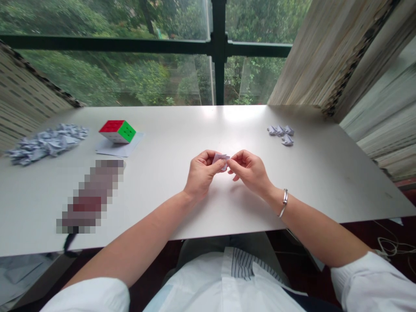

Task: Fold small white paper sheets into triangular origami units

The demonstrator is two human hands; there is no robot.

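Above the middle of the white table, a small piece of folded white paper (219, 159) is between my two hands. My left hand (202, 173) is closed on it, thumb in front and fingers curled behind. My right hand (248, 170) pinches the paper's right edge between thumb and forefinger, its other fingers loosely curled below. The fingers cover part of the paper, so its full shape is hidden. Several small folded paper pieces (280, 131) lie to the right, beyond my right hand.
On the white table (156, 173), a puzzle cube (117, 131) rests on white paper sheets (136, 145) at the left. Farther left spreads a heap of folded papers (48, 143). A blurred-out object (92, 195) with a dark strap lies nearer. Window and curtains border the far side.
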